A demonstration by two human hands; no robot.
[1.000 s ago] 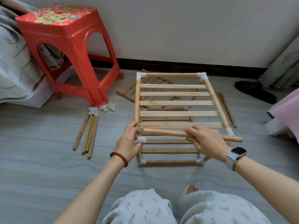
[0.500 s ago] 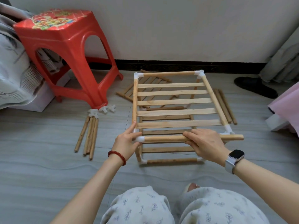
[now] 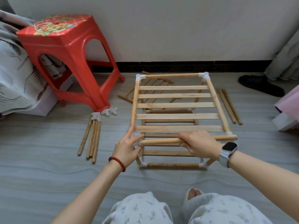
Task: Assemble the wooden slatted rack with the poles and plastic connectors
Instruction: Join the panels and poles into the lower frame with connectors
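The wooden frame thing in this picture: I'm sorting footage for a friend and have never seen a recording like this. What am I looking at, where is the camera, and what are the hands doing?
No machine here: a person works with bare hands, and the single camera sits on their head, looking forward and down, so you see their arms and knees. On the floor stands a half-built wooden slatted rack, its poles joined at the corners by white plastic connectors. The right hand, with a watch on its wrist, grips the near top pole. The left hand, with a red bead bracelet, holds the near left corner where that pole meets its connector. Spare poles and loose connectors lie to the left by a red stool; two more poles lie to the right.
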